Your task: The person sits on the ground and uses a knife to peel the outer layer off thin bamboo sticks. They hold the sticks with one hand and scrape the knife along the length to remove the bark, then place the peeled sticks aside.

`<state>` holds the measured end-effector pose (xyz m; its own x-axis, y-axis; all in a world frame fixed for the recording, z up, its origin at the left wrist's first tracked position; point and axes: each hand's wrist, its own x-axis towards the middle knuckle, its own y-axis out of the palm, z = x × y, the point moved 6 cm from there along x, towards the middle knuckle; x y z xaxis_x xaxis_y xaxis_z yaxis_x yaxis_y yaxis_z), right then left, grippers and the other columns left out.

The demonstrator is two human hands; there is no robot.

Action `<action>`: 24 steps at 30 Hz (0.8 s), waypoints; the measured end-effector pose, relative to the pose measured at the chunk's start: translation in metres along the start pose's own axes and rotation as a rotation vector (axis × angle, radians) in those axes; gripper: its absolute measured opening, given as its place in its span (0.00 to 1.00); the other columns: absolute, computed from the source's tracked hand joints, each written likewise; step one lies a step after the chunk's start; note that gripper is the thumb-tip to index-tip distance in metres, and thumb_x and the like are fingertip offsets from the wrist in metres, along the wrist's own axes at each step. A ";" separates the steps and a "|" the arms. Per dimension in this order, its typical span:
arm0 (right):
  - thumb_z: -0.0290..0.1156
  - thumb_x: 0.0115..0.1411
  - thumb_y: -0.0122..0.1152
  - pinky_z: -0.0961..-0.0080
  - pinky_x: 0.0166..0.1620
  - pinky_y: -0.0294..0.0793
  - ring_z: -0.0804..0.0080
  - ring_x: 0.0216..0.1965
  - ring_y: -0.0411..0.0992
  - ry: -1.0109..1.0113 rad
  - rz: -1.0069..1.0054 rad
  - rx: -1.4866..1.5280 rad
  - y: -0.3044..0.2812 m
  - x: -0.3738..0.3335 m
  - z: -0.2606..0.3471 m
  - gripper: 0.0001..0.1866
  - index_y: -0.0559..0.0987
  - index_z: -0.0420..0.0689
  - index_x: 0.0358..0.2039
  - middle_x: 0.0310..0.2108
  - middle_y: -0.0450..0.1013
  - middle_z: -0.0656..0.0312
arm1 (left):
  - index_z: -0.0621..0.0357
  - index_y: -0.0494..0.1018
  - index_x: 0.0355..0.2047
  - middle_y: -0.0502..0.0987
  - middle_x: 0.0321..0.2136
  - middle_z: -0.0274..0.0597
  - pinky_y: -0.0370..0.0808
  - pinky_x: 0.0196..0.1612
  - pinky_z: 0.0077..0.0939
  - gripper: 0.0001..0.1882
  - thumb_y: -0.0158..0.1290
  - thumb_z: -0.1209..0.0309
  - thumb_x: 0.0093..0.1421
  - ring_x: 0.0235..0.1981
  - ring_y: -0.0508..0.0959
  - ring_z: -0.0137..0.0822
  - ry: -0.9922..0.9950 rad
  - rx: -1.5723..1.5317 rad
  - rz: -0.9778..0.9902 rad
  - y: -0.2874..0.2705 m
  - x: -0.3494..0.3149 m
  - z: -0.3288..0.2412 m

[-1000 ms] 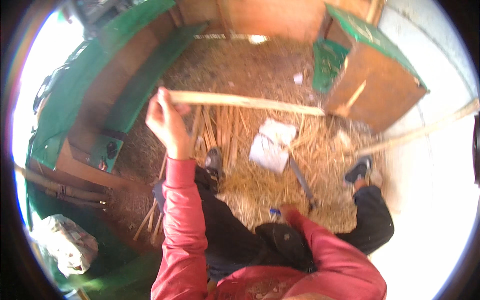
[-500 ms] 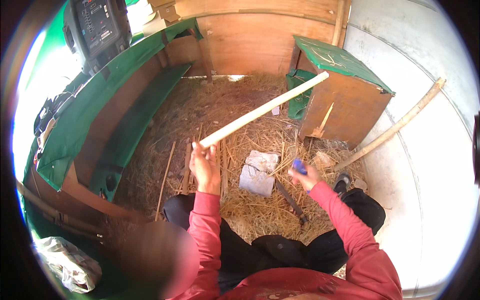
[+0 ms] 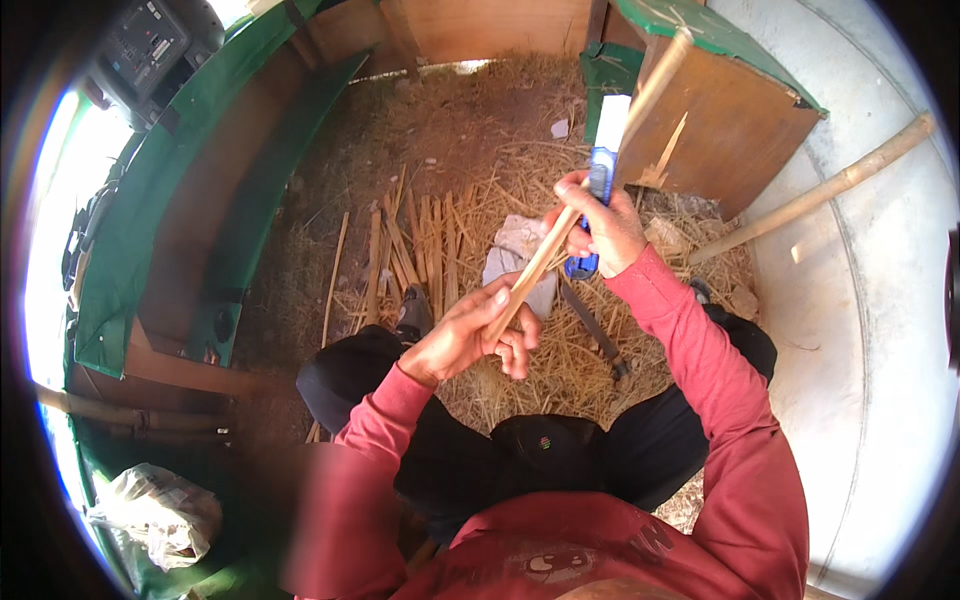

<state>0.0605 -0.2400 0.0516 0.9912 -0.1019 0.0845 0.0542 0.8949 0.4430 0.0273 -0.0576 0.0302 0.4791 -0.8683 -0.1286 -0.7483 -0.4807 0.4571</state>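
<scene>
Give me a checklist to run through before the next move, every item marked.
1. Left hand grips the wooden strip near its lower end: ok.
2. Right hand holds the blue-handled cutter: ok.
3. Cutter's blade points away from the left hand: ok.
4. Blade edge touches the strip: cannot tell.
5. Hands gloved: not ok, both bare.
6. Long dark tool out of the hands, down on the straw: ok.

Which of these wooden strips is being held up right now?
The pale strip slanting upward from the left hand, past the blue tool in the right hand. The other strips, left of it, lie on the ground.
</scene>
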 end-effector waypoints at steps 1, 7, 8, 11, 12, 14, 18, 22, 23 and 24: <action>0.41 0.64 0.59 0.82 0.14 0.57 0.86 0.09 0.57 0.065 0.005 -0.134 0.006 -0.002 -0.005 0.14 0.72 0.46 0.44 0.25 0.77 0.53 | 0.58 0.61 0.59 0.68 0.22 0.36 0.68 0.19 0.18 0.27 0.42 0.51 0.69 0.17 0.72 0.29 -0.060 0.012 0.022 -0.004 0.001 0.002; 0.45 0.63 0.59 0.61 0.25 0.70 0.60 0.21 0.74 -0.355 0.142 -1.412 0.010 -0.013 0.022 0.18 0.73 0.41 0.38 0.23 0.74 0.53 | 0.56 0.64 0.47 0.56 0.14 0.27 0.50 0.14 0.17 0.22 0.35 0.50 0.72 0.10 0.55 0.19 0.057 0.015 -0.416 -0.035 -0.003 0.022; 0.45 0.63 0.59 0.61 0.25 0.70 0.58 0.21 0.74 -0.358 0.193 -1.413 0.011 -0.015 0.018 0.18 0.73 0.41 0.38 0.24 0.74 0.53 | 0.55 0.65 0.47 0.57 0.13 0.28 0.50 0.14 0.17 0.22 0.35 0.49 0.72 0.10 0.54 0.20 0.083 0.027 -0.459 -0.035 -0.002 0.027; 0.45 0.60 0.62 0.61 0.26 0.72 0.52 0.23 0.75 -0.413 0.332 -1.403 0.021 -0.024 -0.003 0.20 0.71 0.41 0.39 0.24 0.74 0.51 | 0.50 0.64 0.46 0.62 0.11 0.32 0.51 0.10 0.17 0.19 0.34 0.50 0.72 0.07 0.54 0.22 0.161 0.136 -0.558 -0.030 -0.003 0.029; 0.45 0.61 0.61 0.60 0.26 0.72 0.51 0.23 0.75 -0.397 0.373 -1.501 0.025 -0.025 -0.009 0.20 0.70 0.41 0.40 0.24 0.73 0.51 | 0.50 0.63 0.46 0.63 0.11 0.33 0.52 0.09 0.17 0.18 0.34 0.51 0.72 0.06 0.55 0.23 0.189 0.130 -0.558 -0.026 -0.002 0.026; 0.45 0.62 0.60 0.60 0.26 0.72 0.50 0.23 0.75 -0.403 0.413 -1.499 0.031 -0.032 -0.020 0.20 0.69 0.40 0.41 0.24 0.73 0.51 | 0.50 0.62 0.47 0.64 0.10 0.34 0.53 0.07 0.16 0.15 0.34 0.55 0.73 0.04 0.55 0.23 0.215 0.140 -0.553 -0.017 -0.009 0.021; 0.51 0.63 0.56 0.62 0.19 0.71 0.52 0.16 0.73 -0.572 0.419 -1.465 0.038 -0.033 -0.028 0.22 0.70 0.42 0.34 0.16 0.71 0.51 | 0.50 0.61 0.53 0.62 0.09 0.36 0.55 0.05 0.15 0.14 0.33 0.60 0.73 0.03 0.55 0.26 0.267 0.036 -0.482 -0.008 -0.018 0.022; 0.53 0.63 0.53 0.62 0.17 0.70 0.55 0.15 0.73 -0.649 0.426 -1.559 0.038 -0.032 -0.031 0.23 0.70 0.43 0.34 0.15 0.71 0.52 | 0.48 0.60 0.57 0.60 0.09 0.36 0.53 0.06 0.17 0.16 0.33 0.61 0.73 0.03 0.55 0.25 0.262 -0.044 -0.493 -0.004 -0.016 0.026; 0.54 0.63 0.52 0.62 0.17 0.71 0.55 0.15 0.73 -0.688 0.426 -1.579 0.038 -0.030 -0.033 0.23 0.70 0.43 0.34 0.15 0.72 0.53 | 0.48 0.62 0.52 0.59 0.08 0.34 0.52 0.07 0.18 0.13 0.35 0.60 0.73 0.03 0.55 0.25 0.285 -0.117 -0.544 -0.004 -0.014 0.028; 0.53 0.65 0.49 0.63 0.17 0.72 0.57 0.15 0.73 -0.471 0.357 -1.743 0.032 -0.013 -0.043 0.23 0.71 0.43 0.36 0.15 0.72 0.53 | 0.49 0.63 0.50 0.58 0.08 0.33 0.52 0.07 0.18 0.12 0.36 0.60 0.73 0.03 0.55 0.25 0.282 -0.149 -0.571 -0.005 -0.018 0.029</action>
<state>0.0541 -0.1916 0.0263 0.8868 0.3471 0.3051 0.2272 0.2475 -0.9419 0.0096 -0.0432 0.0049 0.8995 -0.4062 -0.1609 -0.2786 -0.8169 0.5050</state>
